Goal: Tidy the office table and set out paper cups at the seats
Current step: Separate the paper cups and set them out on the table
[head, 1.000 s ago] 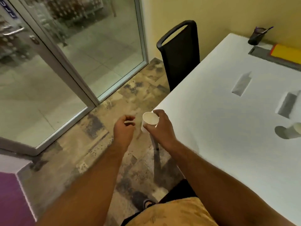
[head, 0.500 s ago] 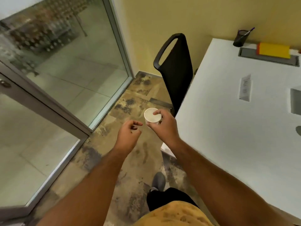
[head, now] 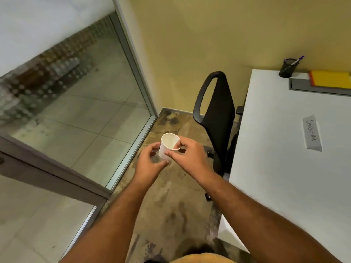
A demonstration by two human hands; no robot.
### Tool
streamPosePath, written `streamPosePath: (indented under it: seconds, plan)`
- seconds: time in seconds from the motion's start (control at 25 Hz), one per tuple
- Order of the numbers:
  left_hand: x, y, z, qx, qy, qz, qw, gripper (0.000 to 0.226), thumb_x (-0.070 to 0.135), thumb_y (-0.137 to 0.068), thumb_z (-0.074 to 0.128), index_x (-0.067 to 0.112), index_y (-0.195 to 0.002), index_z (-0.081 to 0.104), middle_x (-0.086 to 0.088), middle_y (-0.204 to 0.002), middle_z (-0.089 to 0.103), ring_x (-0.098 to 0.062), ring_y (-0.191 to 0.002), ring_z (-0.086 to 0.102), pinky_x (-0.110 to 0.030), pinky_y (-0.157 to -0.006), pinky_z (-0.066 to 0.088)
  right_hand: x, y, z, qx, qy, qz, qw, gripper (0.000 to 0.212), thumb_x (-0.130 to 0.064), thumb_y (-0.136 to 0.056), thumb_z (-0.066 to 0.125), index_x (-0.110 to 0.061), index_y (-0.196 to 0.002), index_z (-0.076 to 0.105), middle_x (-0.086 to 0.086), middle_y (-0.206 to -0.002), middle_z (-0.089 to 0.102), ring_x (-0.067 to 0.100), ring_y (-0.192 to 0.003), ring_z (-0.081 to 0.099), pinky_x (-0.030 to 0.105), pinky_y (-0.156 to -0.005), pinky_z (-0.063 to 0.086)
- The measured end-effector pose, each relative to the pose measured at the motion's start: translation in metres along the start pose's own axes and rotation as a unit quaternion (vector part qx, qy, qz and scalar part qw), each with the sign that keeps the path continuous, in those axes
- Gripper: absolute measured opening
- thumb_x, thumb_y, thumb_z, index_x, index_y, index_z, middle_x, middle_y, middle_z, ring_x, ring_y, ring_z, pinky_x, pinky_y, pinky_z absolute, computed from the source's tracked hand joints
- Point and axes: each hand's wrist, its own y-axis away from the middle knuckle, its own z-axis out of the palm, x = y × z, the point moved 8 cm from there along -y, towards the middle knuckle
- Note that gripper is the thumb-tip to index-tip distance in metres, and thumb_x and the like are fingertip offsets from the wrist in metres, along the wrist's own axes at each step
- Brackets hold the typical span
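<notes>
Paper cup (head: 168, 147), white and tilted with its open mouth toward the camera, sits between both hands above the floor, to the left of the tabletop and not on it. The right hand (head: 191, 158) pinches the cup's rim, its thumb and forefinger curled onto the near edge of the mouth, and that edge looks slightly bent where the fingers (head: 171, 153) press. The left hand (head: 150, 164) cups the lower left side of the cup, its fingers curved around the wall and base, so both hands have hold of the same cup. Both bare forearms reach up from the bottom of the view and meet at the cup. Just right of the hands stands a black office chair (head: 218, 118) with a looped backrest, pushed in against the left edge of the white tabletop (head: 275, 186). On the tabletop, well apart from the cup, lies a grey name plate (head: 312, 133) with handwritten lettering. At the far end, near the yellow wall, a black mesh pen holder (head: 287, 68) stands with a pen in it, and just beside it a yellow pad (head: 331, 79) rests on a grey recessed tray (head: 303, 86). Left of the hands, a glass partition (head: 76, 111) with a metal frame meets the mottled brown floor (head: 171, 205).
</notes>
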Motion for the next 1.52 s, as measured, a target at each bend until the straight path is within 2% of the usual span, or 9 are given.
streamPosePath:
  seconds: [0.16,0.32,0.44,0.6,0.76,0.96,1.16,1.32,1.52]
  plan:
    - [0.025,-0.065,0.049,-0.076,0.035,0.054,0.995,0.064,0.011,-0.079,0.089,0.023,-0.136,0.063,0.006,-0.127,0.069,-0.009,-0.113,0.066,-0.038,-0.093,0.061,0.019,-0.037,-0.031,0.082,-0.019,0.023,0.996,0.033,-0.044,-0.076,0.09,-0.027,-0.079,0.062,-0.016,-0.119,0.073,0.002,-0.108,0.067,0.018,-0.08,0.061]
    - [0.065,-0.13,0.122,-0.16,0.058,0.133,0.976,0.057,0.009,-0.079,0.088,0.028,-0.128,0.066,0.008,-0.12,0.071,-0.006,-0.107,0.068,-0.024,-0.083,0.062,0.048,-0.066,-0.083,0.187,-0.001,0.064,0.98,0.03,-0.046,-0.08,0.088,-0.031,-0.094,0.067,-0.021,-0.116,0.07,-0.001,-0.106,0.066,0.014,-0.079,0.06]
    - [0.112,-0.166,0.176,-0.215,0.061,0.207,0.952,0.05,0.023,-0.08,0.086,0.033,-0.125,0.068,0.014,-0.116,0.073,-0.002,-0.105,0.069,-0.016,-0.079,0.059,0.063,-0.08,-0.131,0.285,0.018,0.112,0.952,0.031,-0.051,-0.084,0.084,-0.038,-0.105,0.064,-0.028,-0.113,0.066,-0.009,-0.101,0.065,0.007,-0.077,0.056]
    - [0.158,-0.204,0.232,-0.299,0.029,0.266,0.916,0.055,0.035,-0.078,0.088,0.036,-0.128,0.065,0.018,-0.118,0.07,-0.002,-0.108,0.067,-0.022,-0.087,0.056,0.071,-0.084,-0.173,0.367,0.048,0.157,0.915,0.03,-0.039,-0.092,0.08,-0.038,-0.118,0.066,-0.013,-0.121,0.075,0.003,-0.111,0.071,0.023,-0.086,0.064]
    - [0.171,-0.221,0.283,-0.37,0.018,0.264,0.891,0.061,0.033,-0.071,0.093,0.036,-0.124,0.065,0.017,-0.113,0.07,0.0,-0.099,0.065,-0.016,-0.076,0.048,0.079,-0.082,-0.209,0.42,0.162,0.195,0.871,0.02,-0.024,-0.098,0.072,-0.025,-0.117,0.078,-0.007,-0.113,0.078,0.01,-0.094,0.073,0.036,-0.08,0.065]
    - [0.173,-0.218,0.345,-0.443,0.014,0.245,0.862,0.055,0.041,-0.071,0.092,0.046,-0.116,0.061,0.029,-0.105,0.068,0.007,-0.094,0.065,-0.014,-0.07,0.047,0.108,-0.081,-0.244,0.434,0.194,0.241,0.846,0.017,-0.024,-0.096,0.074,-0.024,-0.112,0.081,-0.009,-0.106,0.08,0.009,-0.09,0.074,0.036,-0.079,0.064]
    - [0.17,-0.236,0.415,-0.482,-0.067,0.232,0.842,0.071,0.031,-0.078,0.09,0.03,-0.14,0.057,0.02,-0.127,0.063,-0.005,-0.111,0.062,-0.026,-0.089,0.048,0.177,-0.098,-0.285,0.429,0.181,0.291,0.836,0.015,-0.028,-0.096,0.074,-0.025,-0.109,0.081,-0.009,-0.096,0.081,0.008,-0.085,0.074,0.035,-0.082,0.062]
    - [0.161,-0.278,0.459,-0.472,-0.141,0.162,0.855,0.06,0.024,-0.084,0.086,0.028,-0.138,0.061,0.013,-0.134,0.062,-0.01,-0.124,0.059,-0.035,-0.101,0.054,0.262,-0.134,-0.331,0.376,0.186,0.357,0.834,0.028,-0.025,-0.097,0.071,-0.025,-0.125,0.076,-0.007,-0.112,0.08,0.016,-0.106,0.074,0.037,-0.094,0.059]
    - [0.15,-0.298,0.481,-0.47,-0.145,0.107,0.864,0.035,0.026,-0.089,0.081,0.038,-0.118,0.068,0.011,-0.12,0.065,-0.004,-0.118,0.06,-0.024,-0.089,0.048,0.355,-0.177,-0.379,0.283,0.229,0.428,0.827,0.043,-0.022,-0.099,0.067,-0.024,-0.141,0.063,-0.005,-0.132,0.073,0.022,-0.127,0.066,0.035,-0.101,0.053]
